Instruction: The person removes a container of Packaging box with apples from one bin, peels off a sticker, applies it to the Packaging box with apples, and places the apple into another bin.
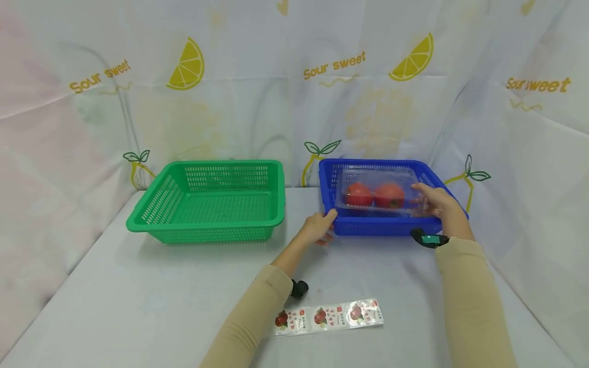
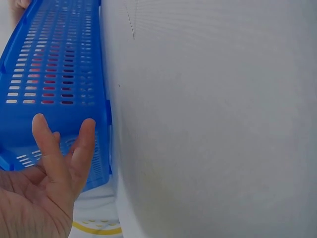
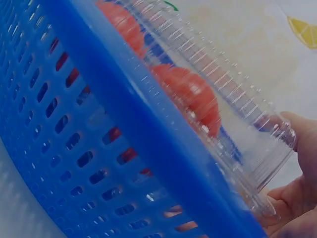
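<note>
In the head view, my right hand (image 1: 434, 201) grips the right end of a clear plastic box (image 1: 375, 176), thumb on top and fingers lower down. Two red tomatoes (image 1: 389, 195) show through its wall. The box is tilted within the blue basket (image 1: 386, 226), partly above the rim. At the basket's front left corner, my left hand (image 1: 318, 227) holds the rim, its thumb over the edge and its fingers outside. The left wrist view shows those fingers (image 2: 85, 141) spread beside the corner. Seen from the right wrist, the box (image 3: 262, 158) rises past the basket's rim.
A green basket (image 1: 207, 225) stands on the left of the white table (image 1: 184, 296). Near the front lies a strip of printed labels (image 1: 329, 318) with red fruit pictures, partly covered by the left sleeve. Behind the baskets hangs a lemon-print cloth (image 1: 257, 102).
</note>
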The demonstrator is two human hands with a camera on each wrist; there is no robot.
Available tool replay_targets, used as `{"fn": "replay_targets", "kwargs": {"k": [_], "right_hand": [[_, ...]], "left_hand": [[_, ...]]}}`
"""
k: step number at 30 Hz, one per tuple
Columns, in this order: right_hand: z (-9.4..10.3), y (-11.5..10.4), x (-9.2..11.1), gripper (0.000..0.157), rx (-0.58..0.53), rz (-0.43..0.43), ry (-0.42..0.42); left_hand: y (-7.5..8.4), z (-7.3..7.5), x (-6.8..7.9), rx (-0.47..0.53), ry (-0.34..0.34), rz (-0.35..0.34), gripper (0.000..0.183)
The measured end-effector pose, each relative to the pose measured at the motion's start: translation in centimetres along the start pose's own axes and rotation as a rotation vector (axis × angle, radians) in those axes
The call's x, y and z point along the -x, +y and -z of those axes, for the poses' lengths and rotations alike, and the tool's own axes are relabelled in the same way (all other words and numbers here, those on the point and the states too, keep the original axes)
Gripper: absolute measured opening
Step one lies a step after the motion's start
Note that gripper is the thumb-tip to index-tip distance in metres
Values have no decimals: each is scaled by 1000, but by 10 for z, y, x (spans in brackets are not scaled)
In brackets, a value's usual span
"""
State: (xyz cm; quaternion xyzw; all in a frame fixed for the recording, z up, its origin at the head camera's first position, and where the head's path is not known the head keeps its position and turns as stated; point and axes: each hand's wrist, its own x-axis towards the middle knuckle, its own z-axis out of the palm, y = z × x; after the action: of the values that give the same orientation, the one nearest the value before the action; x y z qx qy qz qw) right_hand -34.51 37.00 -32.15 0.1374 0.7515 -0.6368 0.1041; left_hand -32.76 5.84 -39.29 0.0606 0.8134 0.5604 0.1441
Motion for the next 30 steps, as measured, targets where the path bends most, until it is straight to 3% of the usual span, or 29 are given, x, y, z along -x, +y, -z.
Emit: {"fn": "replay_targets", "kwargs": {"k": [3,5,8,15,18,22,30], "right_hand": [[2,-5,3,46,-86,-7,-14],[4,-8,6,37,-123,-12,-24],[6,-13,9,27,-152,-11,-30],[4,-19,18,25,-150,-22,-68],[3,-22,20,39,-154,-35,-83],[2,-27,22,80,-162,-38,-116],[-2,-35,29,82,-100,-17,-110]], "left_hand": [[1,0,0,11,-4,6,51],[2,0,0,20,-5,7,51],[1,0,0,21,0,5,49],[-2,0,-1,28,-4,4,49],[-1,0,0,35,-2,2,49],[0,2,0,27,0,-8,49],[0,3,-1,23,1,-2,50]]}}
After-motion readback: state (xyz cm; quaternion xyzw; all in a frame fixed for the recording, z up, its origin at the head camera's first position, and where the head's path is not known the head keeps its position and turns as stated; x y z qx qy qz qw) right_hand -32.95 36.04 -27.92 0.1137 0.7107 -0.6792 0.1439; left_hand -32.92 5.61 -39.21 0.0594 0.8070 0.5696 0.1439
